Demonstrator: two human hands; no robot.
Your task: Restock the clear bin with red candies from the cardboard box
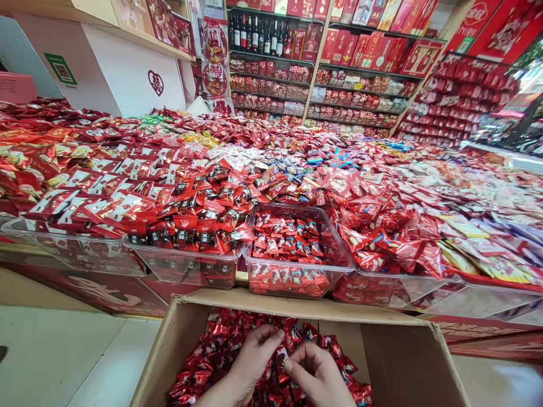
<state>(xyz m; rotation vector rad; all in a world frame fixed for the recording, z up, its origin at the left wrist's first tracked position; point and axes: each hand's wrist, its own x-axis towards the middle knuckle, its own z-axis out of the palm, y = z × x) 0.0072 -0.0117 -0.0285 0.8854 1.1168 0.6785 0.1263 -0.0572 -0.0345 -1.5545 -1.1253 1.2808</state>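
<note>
A cardboard box (pixel 394 362) at the bottom of the head view holds a heap of red, shiny wrapped candies (pixel 216 345), and both my hands are inside it. Between thumb and fingers of my right hand (pixel 318 376) is one wrapped candy (pixel 281 364), its red wrapper showing a dark and white print. Just to the left, my left hand (pixel 254 359) is closed, thumb and forefinger brought together near the top of that candy. What lies between those left fingertips is hidden. More candies lie under and behind both hands.
Beyond the box's far edge stands a clear plastic bin (pixel 297 277) partly filled with small red candies. Another bin (pixel 186 265) on its left is heaped with dark-and-red packets. Stocked shelves (pixel 314 73) line the back wall. Pale floor tiles (pixel 97 362) show at left.
</note>
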